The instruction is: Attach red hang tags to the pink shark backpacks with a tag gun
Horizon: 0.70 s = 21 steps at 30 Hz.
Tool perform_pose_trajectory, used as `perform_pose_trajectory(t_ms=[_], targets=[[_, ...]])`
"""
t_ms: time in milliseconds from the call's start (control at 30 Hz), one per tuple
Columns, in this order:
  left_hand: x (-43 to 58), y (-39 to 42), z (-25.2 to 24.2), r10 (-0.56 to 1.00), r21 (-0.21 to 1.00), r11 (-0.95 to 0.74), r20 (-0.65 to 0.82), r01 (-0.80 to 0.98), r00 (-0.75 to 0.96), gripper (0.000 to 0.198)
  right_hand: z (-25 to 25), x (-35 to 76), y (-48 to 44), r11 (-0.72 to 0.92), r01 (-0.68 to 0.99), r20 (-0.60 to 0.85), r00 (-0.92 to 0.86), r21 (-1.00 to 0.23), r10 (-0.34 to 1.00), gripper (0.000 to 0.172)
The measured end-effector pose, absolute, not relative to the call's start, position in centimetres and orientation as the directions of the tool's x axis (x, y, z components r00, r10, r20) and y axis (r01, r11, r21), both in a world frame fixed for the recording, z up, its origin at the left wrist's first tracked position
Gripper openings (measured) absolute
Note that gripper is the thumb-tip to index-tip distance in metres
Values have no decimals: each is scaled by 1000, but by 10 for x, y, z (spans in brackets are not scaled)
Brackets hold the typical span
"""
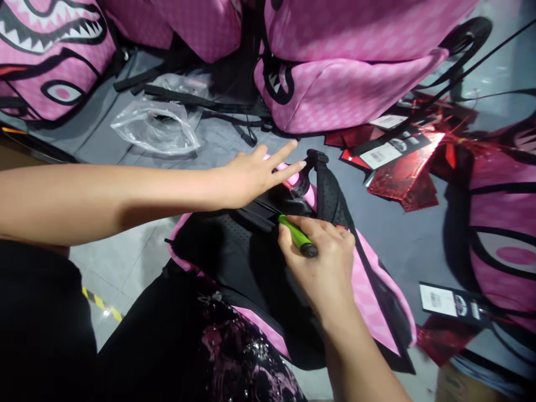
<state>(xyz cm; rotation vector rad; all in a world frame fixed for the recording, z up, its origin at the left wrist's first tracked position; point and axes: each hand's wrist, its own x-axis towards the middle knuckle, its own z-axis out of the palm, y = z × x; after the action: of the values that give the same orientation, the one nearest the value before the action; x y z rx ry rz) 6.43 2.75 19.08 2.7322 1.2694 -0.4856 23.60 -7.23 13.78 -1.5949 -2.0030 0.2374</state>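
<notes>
A black and pink backpack (255,251) lies across my lap and the table edge, its black back side facing up. My left hand (255,177) rests over its top end with the fingers stretched out, close to the strap (330,190). In my right hand (324,262), a short green tool with a black end (297,234) is gripped between thumb and fingers. The tool's far tip meets the black fabric near my left wrist, and I cannot make out its kind.
Pink backpacks (335,89) stand along the far side of the grey table (377,234), with a shark-mouth one (58,61) at far left. A clear plastic bag (154,128) lies behind my left arm. Red foil packets (410,173) and barcode tags (438,298) lie to the right.
</notes>
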Motion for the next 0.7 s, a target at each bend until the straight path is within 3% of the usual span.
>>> perform_pose_trajectory(t_ms=[233,433,700], targets=[[53,30,197,836,-55,-440,-388,896,387,115,139,241,-73,305,808,365,-121,-503,923,20],[52,34,196,804,-7,-488,-393,873,446,108,134,220,-60,293,605,260,-144,-740,955,21],[50,38,195,787,71,-487,-397,871,472,99,126,190,-56,254,611,289,-42,-750,956,20]])
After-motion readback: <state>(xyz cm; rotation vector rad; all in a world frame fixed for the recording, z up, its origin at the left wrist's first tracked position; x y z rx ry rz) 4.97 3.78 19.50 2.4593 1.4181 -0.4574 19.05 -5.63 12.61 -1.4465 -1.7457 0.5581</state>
